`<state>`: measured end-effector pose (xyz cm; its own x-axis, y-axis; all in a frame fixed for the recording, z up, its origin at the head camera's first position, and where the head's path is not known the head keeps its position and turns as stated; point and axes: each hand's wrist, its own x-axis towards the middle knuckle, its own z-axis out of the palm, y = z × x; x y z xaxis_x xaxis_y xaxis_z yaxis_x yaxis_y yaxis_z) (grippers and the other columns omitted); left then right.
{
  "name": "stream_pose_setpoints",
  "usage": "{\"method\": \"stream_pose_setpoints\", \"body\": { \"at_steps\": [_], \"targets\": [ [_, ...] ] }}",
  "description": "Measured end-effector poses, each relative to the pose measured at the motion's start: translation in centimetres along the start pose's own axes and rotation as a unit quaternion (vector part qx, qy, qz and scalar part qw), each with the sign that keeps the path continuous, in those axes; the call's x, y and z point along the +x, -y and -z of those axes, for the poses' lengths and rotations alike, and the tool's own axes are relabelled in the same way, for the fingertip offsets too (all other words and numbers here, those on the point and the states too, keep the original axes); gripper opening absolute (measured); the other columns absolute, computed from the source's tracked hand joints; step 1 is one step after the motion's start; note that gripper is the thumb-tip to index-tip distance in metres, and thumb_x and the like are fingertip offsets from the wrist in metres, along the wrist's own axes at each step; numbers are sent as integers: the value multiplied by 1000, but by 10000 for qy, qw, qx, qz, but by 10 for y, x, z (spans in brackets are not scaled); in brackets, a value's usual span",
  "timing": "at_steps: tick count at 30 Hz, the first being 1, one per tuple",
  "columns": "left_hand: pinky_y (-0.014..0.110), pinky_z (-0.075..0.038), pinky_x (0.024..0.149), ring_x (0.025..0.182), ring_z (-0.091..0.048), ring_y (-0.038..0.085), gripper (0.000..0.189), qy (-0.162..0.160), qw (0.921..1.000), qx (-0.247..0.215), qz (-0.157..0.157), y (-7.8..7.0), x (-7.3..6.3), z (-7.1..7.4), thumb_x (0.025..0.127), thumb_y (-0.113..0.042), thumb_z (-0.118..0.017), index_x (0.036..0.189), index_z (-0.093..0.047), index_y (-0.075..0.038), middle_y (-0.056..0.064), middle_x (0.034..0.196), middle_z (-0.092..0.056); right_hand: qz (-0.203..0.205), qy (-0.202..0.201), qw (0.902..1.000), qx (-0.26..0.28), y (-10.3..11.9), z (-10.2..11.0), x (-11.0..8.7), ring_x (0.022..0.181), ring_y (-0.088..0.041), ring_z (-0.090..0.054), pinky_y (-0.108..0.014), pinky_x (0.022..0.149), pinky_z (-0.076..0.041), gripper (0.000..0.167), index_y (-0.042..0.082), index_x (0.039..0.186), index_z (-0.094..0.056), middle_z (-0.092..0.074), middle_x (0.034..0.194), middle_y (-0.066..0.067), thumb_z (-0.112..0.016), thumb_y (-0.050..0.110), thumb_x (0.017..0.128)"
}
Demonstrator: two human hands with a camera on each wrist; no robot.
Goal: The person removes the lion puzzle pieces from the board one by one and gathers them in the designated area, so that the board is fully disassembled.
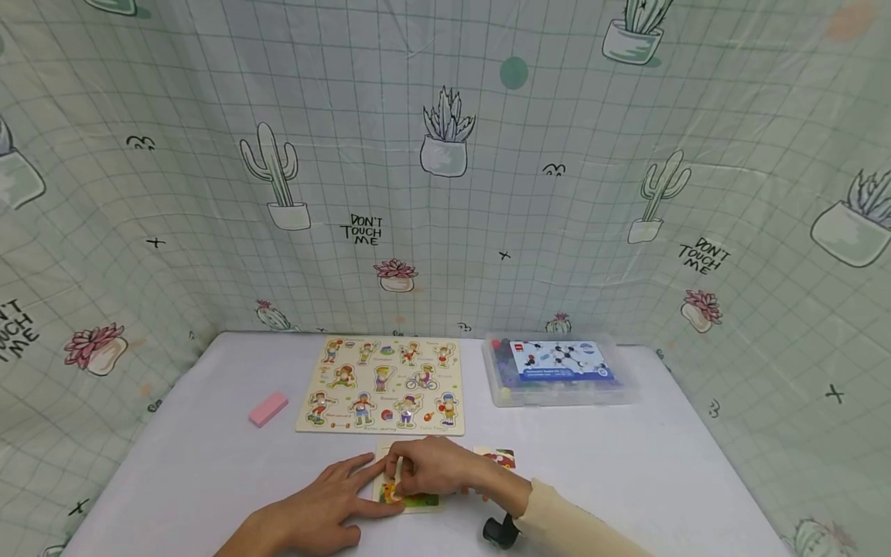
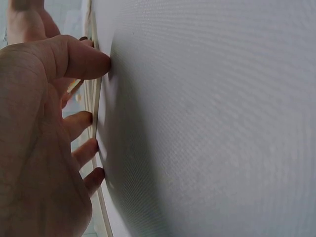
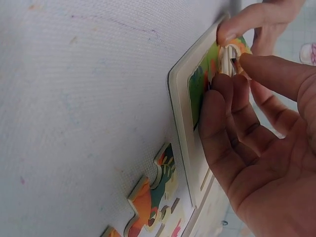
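A small jigsaw tray (image 1: pixel 421 509) with a pale rim and green picture pieces lies at the table's front. My left hand (image 1: pixel 319 507) has its fingers spread along the tray's left side, thumb at the near edge. Over the tray, my right hand (image 1: pixel 437 466) pinches a jigsaw piece (image 3: pixel 228 60) between thumb and fingertips. In the right wrist view that piece stands tilted up from the tray, beside the left thumb; its picture is mostly hidden. Loose jigsaw pieces (image 3: pixel 160 197) lie right of the tray, partly covered by the right arm in the head view.
Behind the tray lies a wooden peg puzzle (image 1: pixel 379 387) with sports figures. A pink block (image 1: pixel 267 408) is at the left, a clear plastic case (image 1: pixel 560 373) of coloured parts at the back right. A black object (image 1: pixel 500 532) sits by the right forearm.
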<state>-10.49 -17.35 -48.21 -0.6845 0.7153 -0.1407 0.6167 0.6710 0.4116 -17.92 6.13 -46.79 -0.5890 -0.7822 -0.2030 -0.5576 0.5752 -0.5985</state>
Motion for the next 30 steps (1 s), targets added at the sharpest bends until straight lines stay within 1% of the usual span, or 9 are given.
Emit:
{"method": "stream_pose_setpoints", "body": {
  "at_steps": [5,9,13,17,22,25,30],
  "targets": [
    [66,-26,110,148,-25,37,65,39,10000,15,-1,-1,0,0,86,-18,-62,141,-52,-52,2,166,-25,18,-1,9999,127,0,1,0,59,2,-50,-17,59,-41,12,26,97,-62,-57,71,17,-72,23,91],
    [66,-26,111,148,-24,38,65,48,10000,10,1,-1,0,1,86,-18,-62,140,-53,-52,3,166,-25,-2,102,9995,290,-2,3,0,62,1,-51,-17,60,-42,7,24,94,-63,-57,74,17,-70,25,94],
    [65,-27,110,148,-25,38,65,36,10000,40,-33,-1,0,1,86,-18,-62,141,-52,-52,4,166,-25,-63,245,9971,715,-5,6,0,61,-1,-52,-19,59,-43,7,22,92,-65,-59,74,15,-69,27,95],
    [65,-27,110,148,-25,38,65,16,9999,82,-61,0,1,1,86,-18,-62,141,-51,-52,5,166,-25,-154,340,9911,1280,-8,8,0,60,-4,-54,-20,57,-44,8,20,90,-66,-62,73,10,-69,25,95],
    [65,-28,110,148,-26,39,66,-8,9999,126,-65,0,1,0,86,-18,-61,141,-51,-53,6,165,-26,-300,405,9820,1822,-11,8,0,62,-7,-56,-20,57,-45,5,18,89,-67,-67,75,3,-70,21,93],
    [64,-28,111,148,-26,38,66,-13,9999,139,-65,0,1,0,86,-18,-62,141,-51,-53,6,165,-27,-368,414,9775,2037,-11,7,-1,62,-8,-57,-21,57,-45,5,18,88,-67,-67,76,1,-71,19,91],
    [65,-28,110,148,-26,39,66,-14,9999,116,-79,0,1,0,86,-17,-62,141,-52,-52,6,165,-27,-389,426,9744,2173,-11,8,-1,63,-10,-59,-22,58,-48,6,17,87,-67,-68,76,-1,-71,17,91]
  ]
}}
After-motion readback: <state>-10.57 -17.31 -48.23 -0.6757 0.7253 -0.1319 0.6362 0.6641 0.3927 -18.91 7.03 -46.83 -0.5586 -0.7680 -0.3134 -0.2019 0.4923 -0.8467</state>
